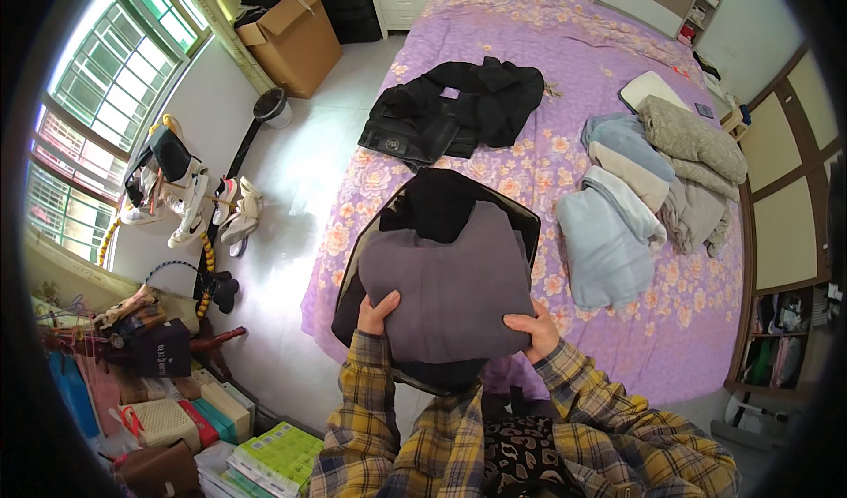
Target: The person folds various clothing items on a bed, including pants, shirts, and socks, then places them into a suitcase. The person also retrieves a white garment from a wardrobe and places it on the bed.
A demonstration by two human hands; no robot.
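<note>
Both my hands grip a folded dark grey-purple garment [450,293], my left hand [378,313] at its left edge and my right hand [537,331] at its right. Each thumb lies on top of the cloth, and the other fingers are mostly hidden. The garment is above an open dark-rimmed case or box [534,219] at the bed's near edge. Black clothing [433,200] shows inside the case behind the garment, and more dark cloth shows below it. Whether the garment touches the clothing beneath cannot be told.
Black jeans and a black top [456,111] lie beyond the case on the flowered purple bedspread [503,167]. Folded light blue blankets [605,240] and beige textiles [695,147] lie to the right. Left on the floor are a cardboard box [291,48], a bin [272,109] and shoes [241,213].
</note>
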